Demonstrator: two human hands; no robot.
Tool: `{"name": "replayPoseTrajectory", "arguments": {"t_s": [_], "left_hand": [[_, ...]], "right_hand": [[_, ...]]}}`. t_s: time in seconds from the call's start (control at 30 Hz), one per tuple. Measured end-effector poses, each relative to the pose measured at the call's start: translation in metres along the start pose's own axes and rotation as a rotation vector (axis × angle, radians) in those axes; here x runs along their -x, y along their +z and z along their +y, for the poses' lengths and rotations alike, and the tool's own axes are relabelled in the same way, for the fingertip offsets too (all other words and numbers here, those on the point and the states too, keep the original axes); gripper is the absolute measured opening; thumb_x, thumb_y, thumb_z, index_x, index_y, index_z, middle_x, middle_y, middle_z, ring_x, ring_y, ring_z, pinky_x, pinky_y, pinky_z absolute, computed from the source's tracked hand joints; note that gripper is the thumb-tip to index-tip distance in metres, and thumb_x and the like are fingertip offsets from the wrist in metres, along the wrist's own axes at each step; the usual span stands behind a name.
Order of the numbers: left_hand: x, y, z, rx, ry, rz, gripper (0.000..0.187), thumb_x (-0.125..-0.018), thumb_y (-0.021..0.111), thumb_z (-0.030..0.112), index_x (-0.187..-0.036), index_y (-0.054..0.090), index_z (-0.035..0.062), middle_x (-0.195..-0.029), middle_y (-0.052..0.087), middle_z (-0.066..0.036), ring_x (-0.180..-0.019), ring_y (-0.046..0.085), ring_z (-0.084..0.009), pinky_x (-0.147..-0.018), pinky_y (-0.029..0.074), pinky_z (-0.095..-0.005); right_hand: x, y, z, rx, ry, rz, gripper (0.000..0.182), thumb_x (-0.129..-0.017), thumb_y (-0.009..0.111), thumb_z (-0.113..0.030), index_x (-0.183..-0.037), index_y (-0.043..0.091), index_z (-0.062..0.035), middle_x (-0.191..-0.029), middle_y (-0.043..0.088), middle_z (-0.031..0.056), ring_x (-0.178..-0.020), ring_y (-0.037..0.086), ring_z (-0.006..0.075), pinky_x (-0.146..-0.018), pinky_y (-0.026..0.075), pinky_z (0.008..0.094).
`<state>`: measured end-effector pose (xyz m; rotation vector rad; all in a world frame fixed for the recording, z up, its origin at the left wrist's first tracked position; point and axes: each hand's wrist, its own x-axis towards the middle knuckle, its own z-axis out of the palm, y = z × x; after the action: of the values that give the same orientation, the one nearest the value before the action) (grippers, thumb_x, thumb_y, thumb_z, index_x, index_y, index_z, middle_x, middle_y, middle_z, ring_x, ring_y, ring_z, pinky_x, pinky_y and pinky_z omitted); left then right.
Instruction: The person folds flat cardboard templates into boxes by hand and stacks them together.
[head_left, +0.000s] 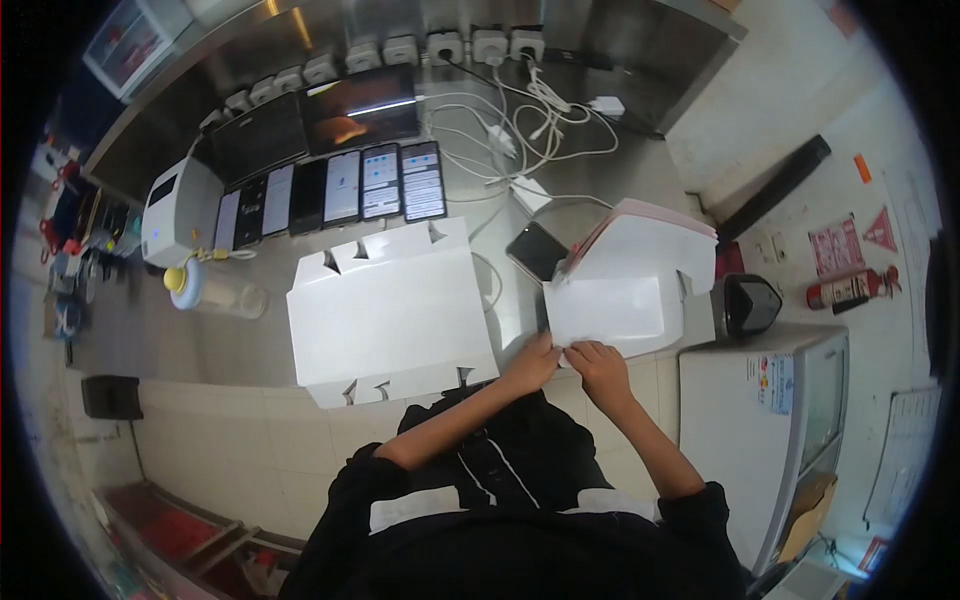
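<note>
A partly folded white box (pixel 615 308) lies at the right part of the steel counter, its flaps raised at the back and right. My left hand (pixel 537 362) is closed at the box's near left corner. Right beside it, my right hand (pixel 596 368) has its fingers bent together on the same near edge. Both hands pinch the cardboard there. To the left a flat, unfolded white box sheet (pixel 390 312) with cut slots rests on the counter. Behind the folded box's left side lies a dark phone (pixel 537 250).
Several phones (pixel 342 187) and two tablets (pixel 362 108) line the back left of the counter (pixel 610 165). White cables (pixel 545 120) and chargers spread behind. A white device (pixel 180 212) and a bottle (pixel 222 292) stand left. A white fridge (pixel 735 410) is at right.
</note>
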<state>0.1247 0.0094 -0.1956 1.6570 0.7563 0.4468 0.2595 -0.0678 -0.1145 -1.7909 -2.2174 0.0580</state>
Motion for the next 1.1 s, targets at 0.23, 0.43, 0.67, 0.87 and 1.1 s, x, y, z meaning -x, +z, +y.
{"name": "replayPoseTrajectory", "arguments": {"t_s": [0.23, 0.43, 0.67, 0.87, 1.1], "left_hand": [[0.003, -0.005, 0.010, 0.193, -0.028, -0.114, 0.050, -0.087, 0.041, 0.022, -0.128, 0.028, -0.0046, -0.117, 0.042, -0.027, -0.107, 0.043, -0.0411, -0.093, 0.035, -0.0422], [0.046, -0.058, 0.040, 0.033, -0.077, 0.091, 0.047, -0.089, 0.044, 0.021, -0.127, 0.034, -0.0051, -0.122, 0.043, -0.023, -0.106, 0.048, -0.0300, -0.092, 0.037, -0.0328], [0.110, -0.120, 0.060, 0.438, -0.193, 0.558, 0.041, -0.088, 0.045, 0.018, -0.123, 0.042, -0.0041, -0.118, 0.050, -0.017, -0.108, 0.047, -0.0226, -0.095, 0.033, -0.0304], [0.124, -0.129, 0.023, 0.561, -0.335, 0.617, 0.051, -0.085, 0.045, 0.033, -0.127, 0.040, 0.0057, -0.123, 0.047, -0.010, -0.115, 0.043, -0.0203, -0.097, 0.028, -0.0376], [0.106, -0.153, 0.010, 0.687, -0.357, 0.609, 0.053, -0.085, 0.045, 0.034, -0.127, 0.039, 0.0031, -0.122, 0.048, -0.011, -0.113, 0.044, -0.0199, -0.096, 0.030, -0.0338]], "right_hand": [[-0.013, -0.019, 0.002, 0.028, 0.004, -0.327, 0.027, -0.072, 0.056, -0.009, -0.099, 0.054, -0.0099, -0.101, 0.054, 0.0046, -0.094, 0.054, 0.0213, -0.070, 0.043, 0.0352], [-0.054, -0.073, -0.064, 0.162, 0.162, -0.152, 0.049, -0.071, 0.066, -0.021, -0.115, 0.048, -0.0079, -0.112, 0.052, 0.0123, -0.101, 0.051, 0.0270, -0.083, 0.039, 0.0400], [-0.245, 0.039, -0.105, -0.228, -0.032, 0.212, 0.044, -0.078, 0.060, -0.026, -0.115, 0.049, -0.0052, -0.108, 0.054, 0.0110, -0.103, 0.050, 0.0267, -0.088, 0.034, 0.0494], [-0.271, 0.088, -0.118, -0.026, 0.078, -0.228, 0.049, -0.079, 0.057, -0.032, -0.120, 0.045, -0.0070, -0.119, 0.049, 0.0090, -0.114, 0.044, 0.0241, -0.089, 0.025, 0.0623], [-0.229, 0.098, -0.113, 0.141, -0.195, 0.383, 0.034, -0.076, 0.055, -0.016, -0.108, 0.056, -0.0080, -0.128, 0.042, 0.0089, -0.120, 0.037, 0.0203, -0.091, 0.025, 0.0562]]}}
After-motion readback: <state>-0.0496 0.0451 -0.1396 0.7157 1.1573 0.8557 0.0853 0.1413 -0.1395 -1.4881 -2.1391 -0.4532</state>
